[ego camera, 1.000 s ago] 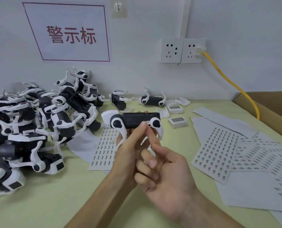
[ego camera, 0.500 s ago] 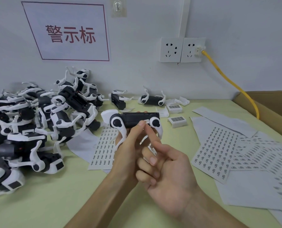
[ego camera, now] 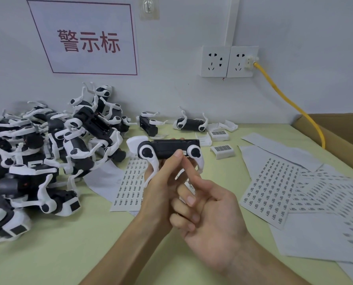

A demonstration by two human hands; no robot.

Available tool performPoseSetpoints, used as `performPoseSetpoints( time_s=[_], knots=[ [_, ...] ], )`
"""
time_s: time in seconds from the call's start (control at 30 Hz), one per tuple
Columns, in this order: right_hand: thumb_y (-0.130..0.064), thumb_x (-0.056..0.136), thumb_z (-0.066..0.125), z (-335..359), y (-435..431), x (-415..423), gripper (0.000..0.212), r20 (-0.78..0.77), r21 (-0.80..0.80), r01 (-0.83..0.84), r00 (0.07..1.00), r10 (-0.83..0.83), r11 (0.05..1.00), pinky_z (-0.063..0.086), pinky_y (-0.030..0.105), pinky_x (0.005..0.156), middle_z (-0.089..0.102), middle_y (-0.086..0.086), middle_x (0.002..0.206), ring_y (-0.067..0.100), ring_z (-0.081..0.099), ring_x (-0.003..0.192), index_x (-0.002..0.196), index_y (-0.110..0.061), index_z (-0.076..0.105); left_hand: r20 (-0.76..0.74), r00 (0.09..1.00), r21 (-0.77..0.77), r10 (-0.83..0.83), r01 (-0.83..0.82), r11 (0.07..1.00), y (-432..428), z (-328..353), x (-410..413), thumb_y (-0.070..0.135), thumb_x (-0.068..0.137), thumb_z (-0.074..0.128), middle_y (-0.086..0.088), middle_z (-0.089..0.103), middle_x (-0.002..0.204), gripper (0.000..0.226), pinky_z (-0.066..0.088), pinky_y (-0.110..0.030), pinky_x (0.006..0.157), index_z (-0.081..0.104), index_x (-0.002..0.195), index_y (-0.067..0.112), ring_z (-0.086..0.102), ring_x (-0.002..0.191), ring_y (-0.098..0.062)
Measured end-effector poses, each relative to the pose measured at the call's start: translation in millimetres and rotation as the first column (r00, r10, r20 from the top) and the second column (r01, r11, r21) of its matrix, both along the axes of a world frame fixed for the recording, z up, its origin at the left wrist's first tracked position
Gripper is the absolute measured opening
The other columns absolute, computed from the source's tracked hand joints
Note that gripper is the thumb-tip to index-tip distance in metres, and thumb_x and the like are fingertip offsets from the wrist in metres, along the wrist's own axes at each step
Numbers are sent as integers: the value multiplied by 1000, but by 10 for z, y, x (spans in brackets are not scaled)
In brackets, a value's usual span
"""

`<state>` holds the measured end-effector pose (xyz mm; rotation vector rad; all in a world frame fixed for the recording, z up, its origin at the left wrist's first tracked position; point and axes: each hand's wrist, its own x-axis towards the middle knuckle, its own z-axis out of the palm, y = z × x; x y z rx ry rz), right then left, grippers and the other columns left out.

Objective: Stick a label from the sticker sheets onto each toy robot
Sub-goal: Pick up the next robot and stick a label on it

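My left hand (ego camera: 161, 190) grips a black and white toy robot (ego camera: 167, 150) from below and holds it level above the table, thumb on its near side. A small white label (ego camera: 184, 152) sits on that side beside the thumb tip. My right hand (ego camera: 208, 210) is just below and to the right, index finger stretched up to the robot's underside near the label, the other fingers curled. A sticker sheet (ego camera: 133, 184) lies under the hands. More sticker sheets (ego camera: 274, 186) are spread at the right.
A big pile of toy robots (ego camera: 37, 153) fills the left of the green table (ego camera: 68, 243). Two more robots (ego camera: 190, 122) lie by the wall, with small white barcoded parts (ego camera: 222, 150) near them. A cardboard box (ego camera: 340, 132) and yellow cable (ego camera: 291, 103) are at the right.
The small white label has come into view on the robot's near side. My right index finger has drawn back slightly from it. The robot has hardly moved.
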<state>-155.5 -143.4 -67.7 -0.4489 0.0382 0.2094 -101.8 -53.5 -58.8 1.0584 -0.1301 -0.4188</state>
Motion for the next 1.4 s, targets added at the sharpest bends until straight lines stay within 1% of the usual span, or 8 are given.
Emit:
performPoseSetpoints(
  time_s=[0.1,0.23,0.4,0.63,0.87,1.17,1.3,1.4],
  knots=[
    [-21,89,53,-3,1,4,41,1,6,-3,1000,3,1000,23,25,41,38,1,56,12,28,42,124,-26,74,8,1000,-8,2,-2,1000,2,15,-8,57,60,83,-8,69,71,71,47,-24,38,48,105,15,49,30,-20],
    [-22,86,59,2,3,0,40,8,-3,-4,1000,4,1000,23,25,41,37,0,56,12,28,42,122,-26,75,-28,1000,19,-2,2,1000,2,20,-18,53,68,81,-9,62,58,64,44,-23,36,53,112,15,47,27,-23],
    [-22,85,59,-2,3,1,42,17,-11,-10,1000,10,1000,23,25,42,37,0,56,12,28,43,124,-26,74,-10,1000,-6,23,-23,1000,-5,17,-2,54,64,83,-8,68,76,67,47,-24,39,48,106,16,47,32,-21],
    [-21,87,53,-31,13,0,44,4,-20,-7,1000,7,1000,21,25,42,37,0,57,12,27,43,125,-25,73,-39,996,46,76,-74,996,-14,10,-7,52,65,79,-4,74,83,58,47,-25,43,49,98,16,46,35,-21],
    [-21,83,57,-19,17,-3,44,-6,-37,5,1000,-6,999,21,24,41,37,0,57,12,27,42,124,-23,74,-67,989,95,134,-127,987,-38,9,-1,48,76,78,-4,72,79,46,46,-24,42,54,100,17,48,36,-20],
    [-21,80,61,2,4,-6,45,-15,-52,30,999,-31,998,22,24,41,36,0,58,12,27,42,123,-21,74,-55,990,78,131,-126,989,-51,0,1,51,68,79,-8,77,87,57,48,-26,41,50,103,17,47,31,-21],
    [-21,84,58,-4,-4,2,43,-26,-53,41,999,-42,998,22,24,41,37,0,58,12,27,42,123,-21,74,-46,992,68,121,-117,991,-46,-6,0,57,54,82,-14,70,77,70,50,-29,42,52,103,16,46,28,-24],
    [-21,86,55,-9,-6,4,41,-29,-48,42,999,-44,998,21,25,42,38,0,58,12,27,43,123,-21,75,-41,991,81,127,-124,989,-49,-8,-5,59,53,81,-17,64,72,83,48,-28,40,53,110,5,45,27,-25]
  ],
)
